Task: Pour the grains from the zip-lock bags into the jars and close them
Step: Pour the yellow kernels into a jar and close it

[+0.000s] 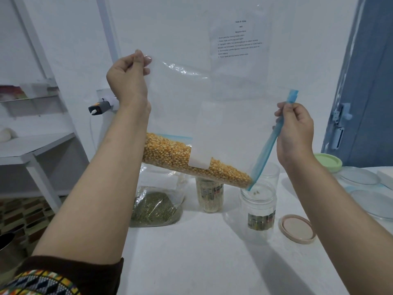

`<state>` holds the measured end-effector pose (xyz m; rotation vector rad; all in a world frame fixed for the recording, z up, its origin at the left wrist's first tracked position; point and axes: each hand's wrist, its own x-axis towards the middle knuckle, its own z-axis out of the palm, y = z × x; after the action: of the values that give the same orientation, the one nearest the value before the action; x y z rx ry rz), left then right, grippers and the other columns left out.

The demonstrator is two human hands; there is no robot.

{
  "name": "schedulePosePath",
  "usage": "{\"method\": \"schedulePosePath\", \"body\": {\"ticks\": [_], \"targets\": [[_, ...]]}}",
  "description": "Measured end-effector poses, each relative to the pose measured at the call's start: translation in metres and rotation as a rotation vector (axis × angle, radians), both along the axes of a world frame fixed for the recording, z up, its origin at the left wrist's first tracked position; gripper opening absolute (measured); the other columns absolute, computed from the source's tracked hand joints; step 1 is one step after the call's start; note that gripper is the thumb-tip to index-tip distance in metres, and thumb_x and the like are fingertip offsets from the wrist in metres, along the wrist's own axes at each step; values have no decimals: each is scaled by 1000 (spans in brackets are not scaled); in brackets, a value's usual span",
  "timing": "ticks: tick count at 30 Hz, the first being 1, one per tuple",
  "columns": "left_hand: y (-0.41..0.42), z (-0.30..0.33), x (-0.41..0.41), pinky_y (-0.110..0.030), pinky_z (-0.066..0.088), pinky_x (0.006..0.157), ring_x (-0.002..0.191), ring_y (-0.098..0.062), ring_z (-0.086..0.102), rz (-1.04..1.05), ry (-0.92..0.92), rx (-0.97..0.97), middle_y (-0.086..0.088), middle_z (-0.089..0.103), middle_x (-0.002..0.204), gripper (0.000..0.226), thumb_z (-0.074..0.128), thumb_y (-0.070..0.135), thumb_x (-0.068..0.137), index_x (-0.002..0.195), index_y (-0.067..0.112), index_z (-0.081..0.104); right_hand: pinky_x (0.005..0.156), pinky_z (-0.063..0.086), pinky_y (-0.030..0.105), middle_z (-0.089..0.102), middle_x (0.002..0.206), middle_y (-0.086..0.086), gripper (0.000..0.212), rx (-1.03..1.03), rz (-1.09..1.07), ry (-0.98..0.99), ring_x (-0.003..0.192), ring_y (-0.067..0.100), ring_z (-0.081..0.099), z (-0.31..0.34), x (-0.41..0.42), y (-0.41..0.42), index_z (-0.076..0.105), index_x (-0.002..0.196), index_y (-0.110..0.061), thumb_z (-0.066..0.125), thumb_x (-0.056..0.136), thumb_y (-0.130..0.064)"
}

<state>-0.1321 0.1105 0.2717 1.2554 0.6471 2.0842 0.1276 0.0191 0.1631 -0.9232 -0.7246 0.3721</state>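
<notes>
A large clear zip-lock bag [191,103] hangs tilted above the table, with yellow corn kernels [170,152] gathered along its low edge. My left hand [129,77] pinches the bag's upper left corner. My right hand [294,128] grips the blue zip strip [270,143], whose lower corner points into an open clear jar [258,211]. A few kernels lie in the mouth of that jar. Its beige lid [297,228] lies on the table to the right. Behind it stands a second empty clear jar [269,171]. A jar of pale grains [210,196] and a bag of green beans [156,207] sit under the corn bag.
A green lid [328,162] and clear lids [359,177] lie at the right on the white table [202,252]. A white shelf [32,145] stands to the left, a blue door [365,81] to the right. A printed sheet [238,41] hangs on the wall.
</notes>
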Motion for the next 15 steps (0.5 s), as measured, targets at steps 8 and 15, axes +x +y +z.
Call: {"method": "schedulePosePath", "body": {"ticks": [8,15], "targets": [[0,1,3,-17,48,64,58,-5,58,1,-4,-6,0,72,74,13,64,14,95,84,8,67,78,43,26,57,79,-12,26,-2,-14,-1,77,6,50,1,1,0,63,86,-28,45,104,-21],[0,2,5,-16,48,67,56,-3,57,10,6,-10,5,72,71,12,64,15,95,87,7,68,74,43,25,57,78,-12,26,18,-21,22,71,3,49,3,1,-1,62,85,-27,45,104,-20]]}}
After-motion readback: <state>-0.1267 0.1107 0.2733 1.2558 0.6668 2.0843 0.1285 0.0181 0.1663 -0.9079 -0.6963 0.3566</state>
